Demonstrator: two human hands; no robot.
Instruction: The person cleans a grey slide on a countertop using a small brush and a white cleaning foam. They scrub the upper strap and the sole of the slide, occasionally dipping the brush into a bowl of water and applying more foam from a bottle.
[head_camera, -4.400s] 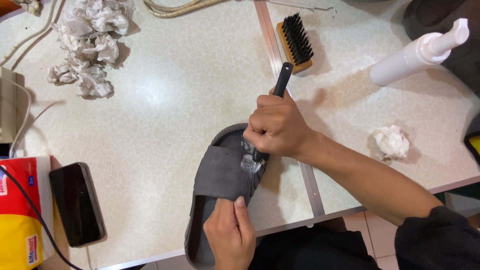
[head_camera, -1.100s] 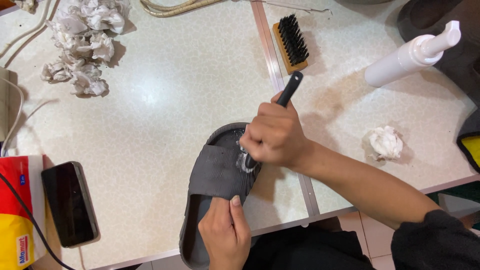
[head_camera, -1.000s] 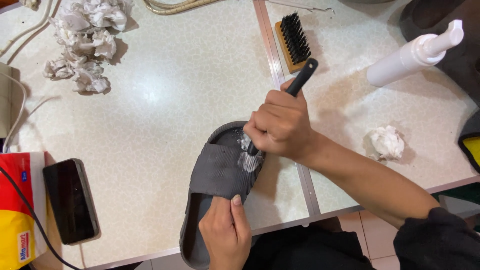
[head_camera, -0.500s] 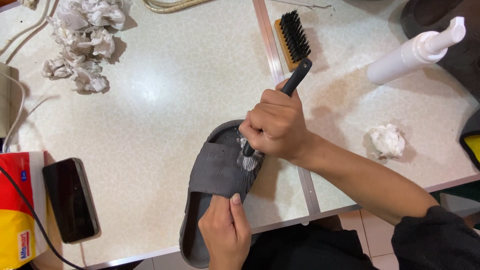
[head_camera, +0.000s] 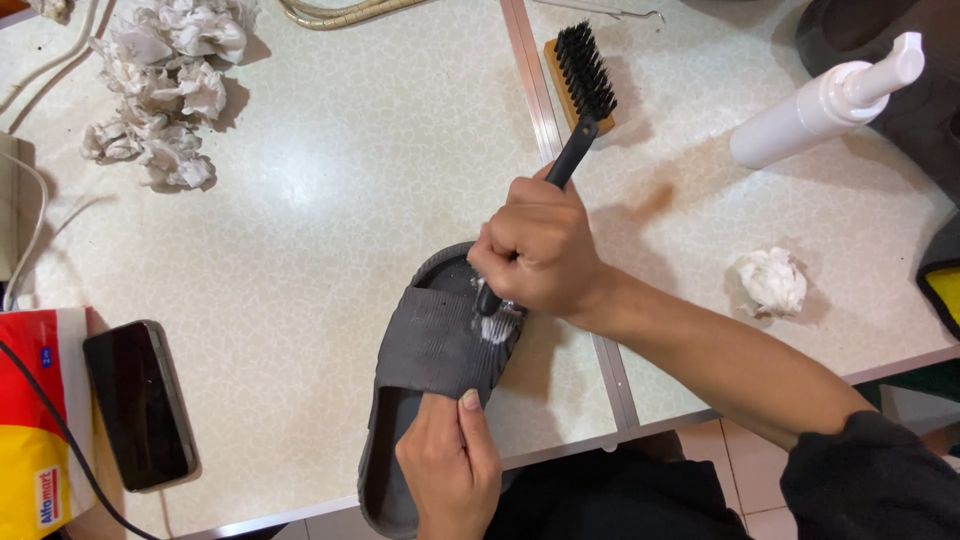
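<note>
Right now, right hand (head_camera: 540, 250) scrubs slipper (head_camera: 435, 350), left hand (head_camera: 450, 470) steadying.

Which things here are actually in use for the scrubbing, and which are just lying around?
In use: grey slide sandal, black-handled brush, right hand, left hand.

Lying about: wooden brush, white pump bottle, crumpled tissues, phone.

a slipper (head_camera: 432, 370) lies at the table's (head_camera: 330, 210) near edge, the left hand (head_camera: 452, 470) on its near end, the right hand (head_camera: 535, 250) over its far end. a phone (head_camera: 140, 402) lies left; crumpled tissues (head_camera: 165, 80) far left; a brush (head_camera: 582, 75) behind; a bottle (head_camera: 820, 100) far right.
</note>
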